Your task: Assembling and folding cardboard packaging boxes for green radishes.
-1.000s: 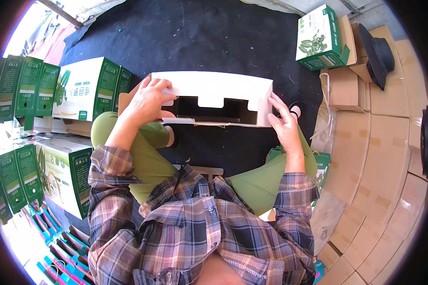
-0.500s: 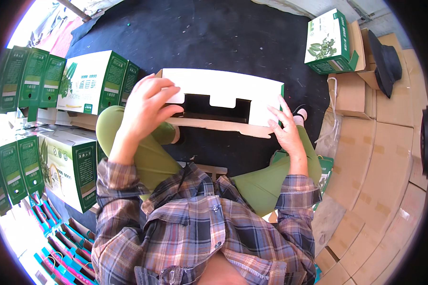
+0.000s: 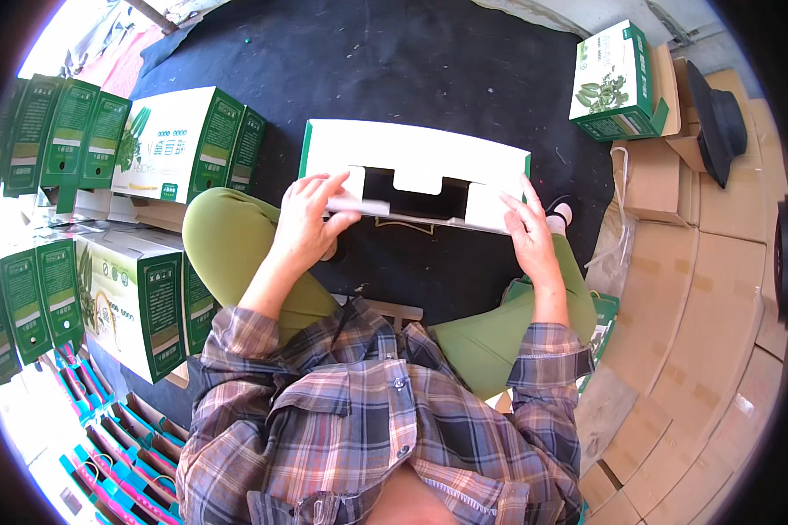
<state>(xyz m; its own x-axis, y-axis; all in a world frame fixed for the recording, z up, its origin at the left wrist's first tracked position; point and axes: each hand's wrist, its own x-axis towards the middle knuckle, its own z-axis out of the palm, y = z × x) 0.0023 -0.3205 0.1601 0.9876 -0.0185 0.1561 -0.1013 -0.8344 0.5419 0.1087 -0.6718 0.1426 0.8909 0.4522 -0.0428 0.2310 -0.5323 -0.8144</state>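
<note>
Between my knees stands a white carton (image 3: 420,144) with green side edges, its near part facing me. A dark opening (image 3: 403,194) shows in it, with a white tab hanging from the far panel and white flaps at both ends. My left hand (image 3: 311,219) is closed at the near left corner, thumb and fingers about the flap there. My right hand (image 3: 532,234) grips the right end, fingers along the side and thumb at the near corner. A tan cord handle (image 3: 404,225) shows just below the carton's near edge. The carton's inside is too dark to make out.
Printed white and green cartons (image 3: 162,144) stand in two rows on my left, above teal and pink bags (image 3: 114,455). Brown cardboard boxes (image 3: 648,289) line my right side. Another printed carton (image 3: 611,83) and a black hat (image 3: 718,122) sit at the far right.
My left hand has moved right and toward me, from the carton's left end to its near corner. The brown near flap has turned out of sight, and the cord handle now shows.
</note>
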